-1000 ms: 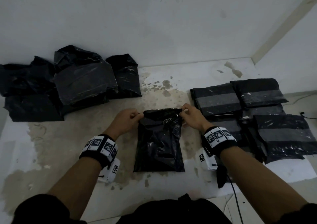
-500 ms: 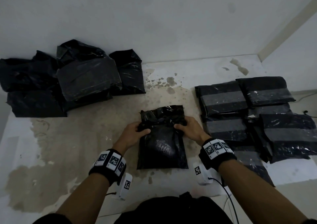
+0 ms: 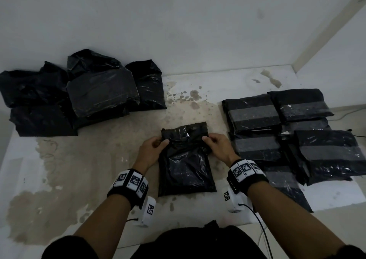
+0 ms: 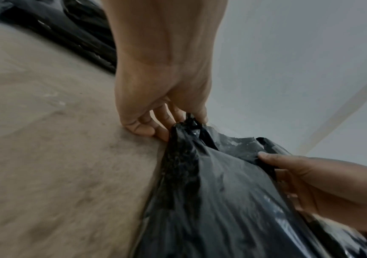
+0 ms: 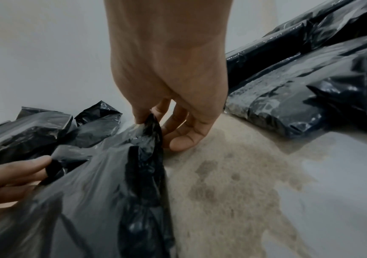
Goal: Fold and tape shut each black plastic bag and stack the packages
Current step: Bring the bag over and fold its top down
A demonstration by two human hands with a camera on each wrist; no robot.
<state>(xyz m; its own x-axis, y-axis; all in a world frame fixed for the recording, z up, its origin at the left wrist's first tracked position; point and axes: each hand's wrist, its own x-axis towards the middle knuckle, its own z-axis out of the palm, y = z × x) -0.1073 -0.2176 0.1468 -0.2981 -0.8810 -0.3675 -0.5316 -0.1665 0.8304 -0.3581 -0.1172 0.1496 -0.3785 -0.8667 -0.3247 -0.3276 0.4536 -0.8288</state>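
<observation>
Folding bag top, both hands on it.
I've got the black plastic bag at table center; left hand & right hand pinch its edges; taped packages at 3 o'clock.

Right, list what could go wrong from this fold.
1. The left hand and right hand pinch only the edges of the black bag; the slick flap may spring open.
2. No tape shows in view, so letting go to find it could undo the fold.
</observation>
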